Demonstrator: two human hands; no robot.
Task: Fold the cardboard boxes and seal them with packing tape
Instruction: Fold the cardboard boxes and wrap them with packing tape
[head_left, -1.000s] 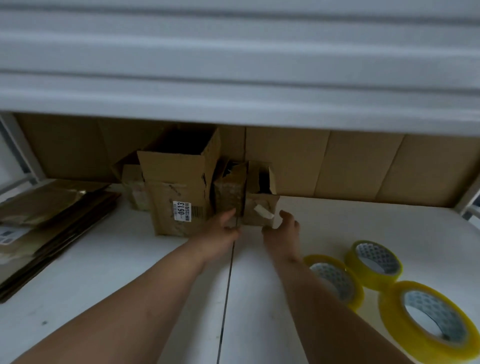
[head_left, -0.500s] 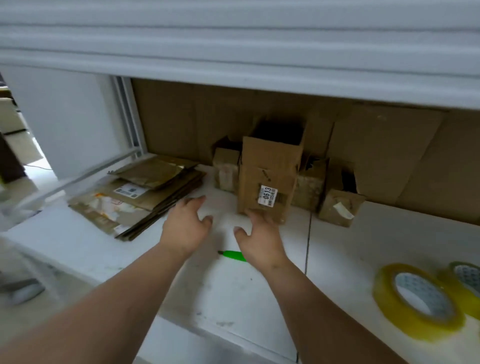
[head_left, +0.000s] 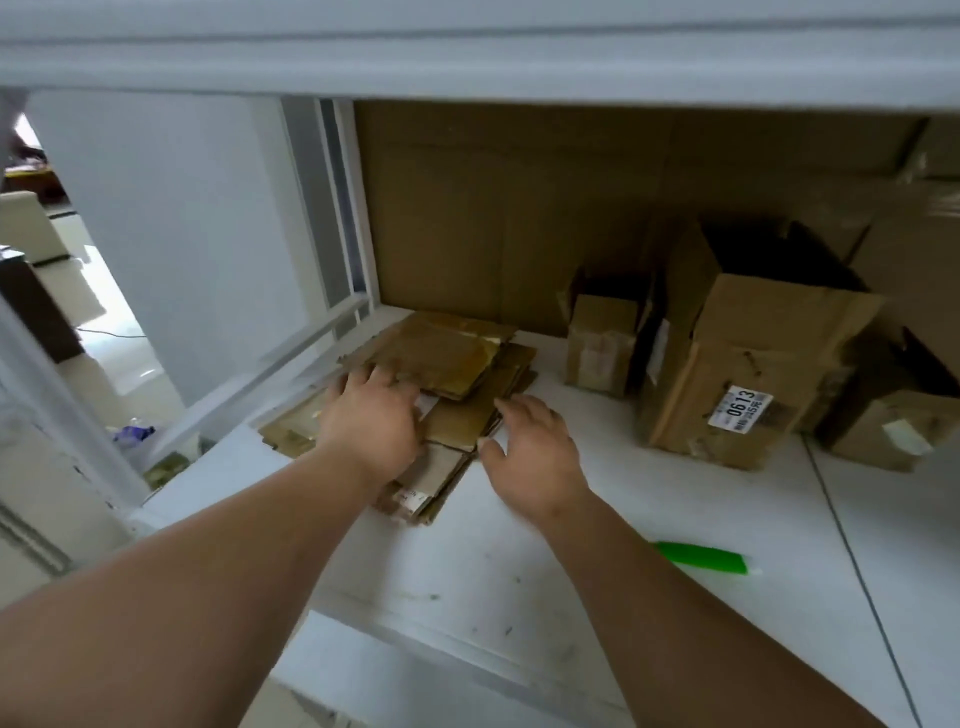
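- Hands have moved since half a second ago: then both hovered over bare tabletop (head_left: 519, 597) in front of the labelled box (head_left: 748, 358); now we see them at the stack of flattened boxes (head_left: 457, 374) on the left.
- Our view has swung left too, so the rolls of tape seen earlier are out of frame, and the green pen (head_left: 701, 557) now lies to the right of our right forearm.
- The left hand (head_left: 371, 421) rests palm down on top of the stack, fingers (head_left: 358, 376) straight and spread, grasping nothing.
- The right hand (head_left: 535, 457) sits at the stack's right edge, fingers loosely extended; the thumb tip touches the cardboard edge, nothing gripped.
- The stack lies flat at the tabletop's left end, near the white frame; its long axis runs diagonally from near-left to far-right, towards the cardboard back wall.
- Upright boxes stand to the right, well apart from the stack: a small open box (head_left: 602, 338), the labelled box reading 0613, and another small one at the right edge.
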